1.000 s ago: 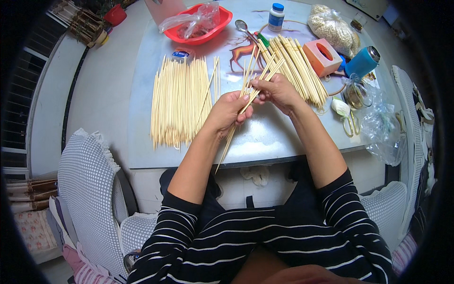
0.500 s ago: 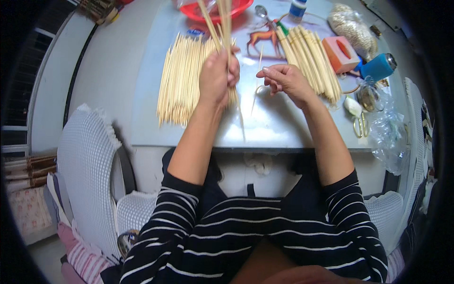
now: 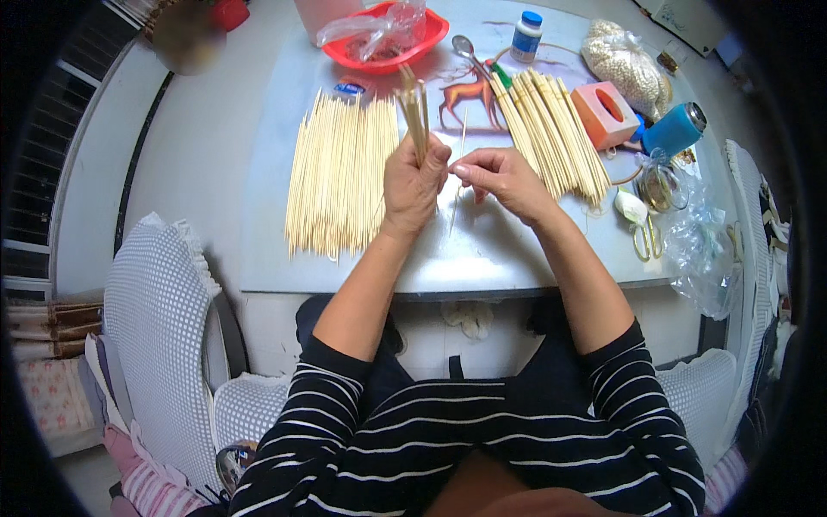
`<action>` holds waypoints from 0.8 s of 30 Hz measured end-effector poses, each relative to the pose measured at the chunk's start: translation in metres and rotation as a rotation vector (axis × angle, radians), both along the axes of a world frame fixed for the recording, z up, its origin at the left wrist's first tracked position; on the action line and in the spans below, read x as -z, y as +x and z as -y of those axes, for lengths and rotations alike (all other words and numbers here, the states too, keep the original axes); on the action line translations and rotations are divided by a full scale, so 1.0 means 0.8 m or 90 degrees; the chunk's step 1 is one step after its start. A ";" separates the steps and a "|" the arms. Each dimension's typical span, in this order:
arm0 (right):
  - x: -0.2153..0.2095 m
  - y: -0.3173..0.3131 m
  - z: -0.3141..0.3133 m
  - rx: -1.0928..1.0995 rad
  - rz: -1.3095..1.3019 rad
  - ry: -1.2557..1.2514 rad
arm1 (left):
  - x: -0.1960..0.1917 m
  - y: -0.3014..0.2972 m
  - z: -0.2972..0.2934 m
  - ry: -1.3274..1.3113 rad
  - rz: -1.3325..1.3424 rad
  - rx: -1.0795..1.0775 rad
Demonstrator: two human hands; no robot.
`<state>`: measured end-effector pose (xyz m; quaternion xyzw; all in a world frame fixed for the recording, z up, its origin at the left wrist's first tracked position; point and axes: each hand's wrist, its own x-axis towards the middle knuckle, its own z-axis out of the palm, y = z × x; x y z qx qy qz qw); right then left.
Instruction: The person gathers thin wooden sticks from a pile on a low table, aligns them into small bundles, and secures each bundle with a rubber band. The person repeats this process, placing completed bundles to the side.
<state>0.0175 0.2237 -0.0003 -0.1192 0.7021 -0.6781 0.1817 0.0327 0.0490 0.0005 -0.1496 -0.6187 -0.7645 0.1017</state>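
Note:
My left hand (image 3: 413, 189) is wrapped round a small bundle of thin bamboo skewers (image 3: 415, 112), held above the table with its upper ends pointing away and up. Close on its right is my right hand (image 3: 508, 183), thumb and forefinger brought together near the left thumb. Whether anything thin sits in that pinch cannot be made out. A single skewer (image 3: 465, 129) lies on the table, partly behind the right fingers. Many loose skewers (image 3: 338, 177) lie side by side to the left. Further right, several bundles of skewers (image 3: 556, 129) rest next to each other.
A red basin (image 3: 388, 53) with clear plastic stands at the back. Around the right side are a spoon (image 3: 463, 45), a white bottle (image 3: 526, 39), a tissue box (image 3: 603, 116), a blue flask (image 3: 674, 129), scissors (image 3: 646, 237) and a plastic bag (image 3: 702, 250).
My left hand has come slightly right and nearer me, with the bundle now looking shorter and less spread. My right hand has moved left toward it, its fingertips drawing together. The view has shifted slightly.

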 end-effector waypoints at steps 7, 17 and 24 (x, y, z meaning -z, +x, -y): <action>-0.006 -0.004 -0.010 0.100 -0.004 -0.068 | 0.017 -0.004 -0.019 0.055 0.233 0.134; -0.013 -0.005 -0.018 0.151 0.041 -0.135 | -0.008 0.015 -0.021 0.041 0.469 0.358; -0.016 -0.009 -0.021 0.168 0.092 -0.147 | 0.002 0.012 -0.022 0.040 0.448 0.320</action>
